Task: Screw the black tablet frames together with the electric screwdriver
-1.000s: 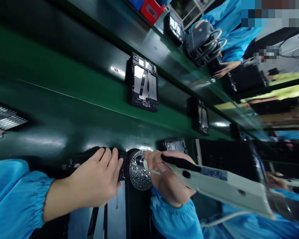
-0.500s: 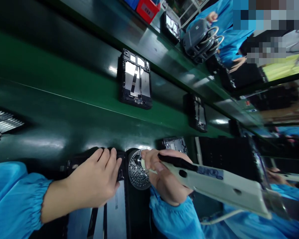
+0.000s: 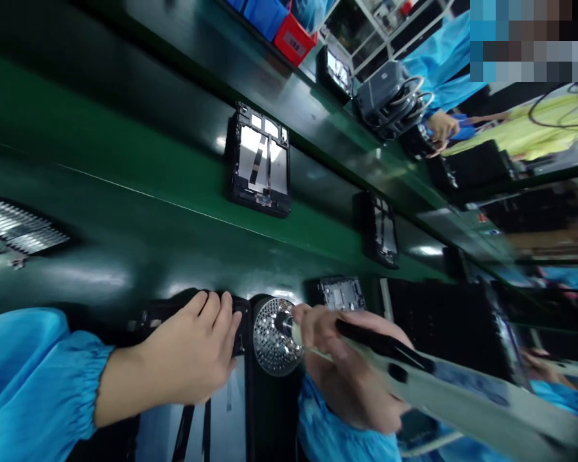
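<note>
My left hand point(image 3: 192, 359) lies over the top end of a black-framed device housing point(image 3: 243, 398), its fingers together and bent at the far edge. Inside that housing a pale metal plate with dark ribbon strips shows below my wrist. My right hand point(image 3: 351, 359) is closed around a pale electric screwdriver point(image 3: 467, 385) with a black lever. The driver's nose points left over a round screw tray point(image 3: 272, 346), whose top is full of small holes. Whether the tip touches a screw there is too small to tell.
A similar open housing point(image 3: 262, 160) sits on the green ledge, another point(image 3: 385, 231) farther right. Behind my right hand lies a grey part point(image 3: 341, 294). Black panels point(image 3: 438, 327) stand right. Beyond are a red bin point(image 3: 295, 38), a grey machine point(image 3: 385, 96) and a co-worker's hand point(image 3: 440, 128).
The view has shifted slightly, so most things sit a little lower. My right hand and the screwdriver have moved right and down in view, exposing more of the tray. My left hand stays on the housing.
</note>
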Motion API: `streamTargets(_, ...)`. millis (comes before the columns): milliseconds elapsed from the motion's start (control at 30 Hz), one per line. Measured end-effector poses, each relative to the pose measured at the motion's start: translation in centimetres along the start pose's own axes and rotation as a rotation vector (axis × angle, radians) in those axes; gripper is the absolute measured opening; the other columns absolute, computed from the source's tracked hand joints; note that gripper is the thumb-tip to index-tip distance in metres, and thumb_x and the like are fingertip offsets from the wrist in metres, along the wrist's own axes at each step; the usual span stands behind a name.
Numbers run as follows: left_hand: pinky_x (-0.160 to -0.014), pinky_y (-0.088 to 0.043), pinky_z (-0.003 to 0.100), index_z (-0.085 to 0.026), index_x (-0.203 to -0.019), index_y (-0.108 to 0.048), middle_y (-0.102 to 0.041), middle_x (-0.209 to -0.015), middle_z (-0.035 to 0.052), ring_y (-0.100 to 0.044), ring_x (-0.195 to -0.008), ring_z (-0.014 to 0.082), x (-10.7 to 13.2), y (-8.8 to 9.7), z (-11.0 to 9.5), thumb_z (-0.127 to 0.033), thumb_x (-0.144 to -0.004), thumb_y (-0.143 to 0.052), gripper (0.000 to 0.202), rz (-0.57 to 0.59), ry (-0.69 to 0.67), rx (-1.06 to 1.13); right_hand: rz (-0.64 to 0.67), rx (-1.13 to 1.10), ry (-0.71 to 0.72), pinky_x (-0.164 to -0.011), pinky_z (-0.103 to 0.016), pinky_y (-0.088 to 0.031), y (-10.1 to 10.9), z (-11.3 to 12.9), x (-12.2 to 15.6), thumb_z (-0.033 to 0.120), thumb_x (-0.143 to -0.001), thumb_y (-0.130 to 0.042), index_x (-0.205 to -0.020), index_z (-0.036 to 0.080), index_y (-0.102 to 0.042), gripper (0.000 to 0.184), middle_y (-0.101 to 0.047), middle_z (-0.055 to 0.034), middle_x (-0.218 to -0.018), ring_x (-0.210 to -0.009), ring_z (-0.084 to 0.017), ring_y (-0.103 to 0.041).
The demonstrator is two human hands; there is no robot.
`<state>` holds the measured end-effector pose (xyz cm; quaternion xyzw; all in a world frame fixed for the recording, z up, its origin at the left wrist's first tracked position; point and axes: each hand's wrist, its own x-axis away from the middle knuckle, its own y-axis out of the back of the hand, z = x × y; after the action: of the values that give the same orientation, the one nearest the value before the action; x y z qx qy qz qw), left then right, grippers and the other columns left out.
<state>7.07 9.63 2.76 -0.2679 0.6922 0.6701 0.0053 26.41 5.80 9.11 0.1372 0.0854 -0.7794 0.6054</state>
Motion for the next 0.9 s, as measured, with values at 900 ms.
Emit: streamTargets(900, -0.078, -0.052, 0.051, 0.0, -0.119, -0.071, -0.069, -0.118, 0.0313, -0.07, -0.096, 0.0406, -0.1, 0.2, -0.1, -0.039, -0.095, -0.055, 0.049, 0.031, -0.004, 0.029, 0.265, 0.124, -0.139, -0.076, -0.05, -0.055, -2.1, 2.4, 1.4, 0.01, -0.088, -0.056, -0.119, 0.03, -0.065, 0.039, -0.057, 0.0025, -0.064, -0.061, -0.018, -0.058)
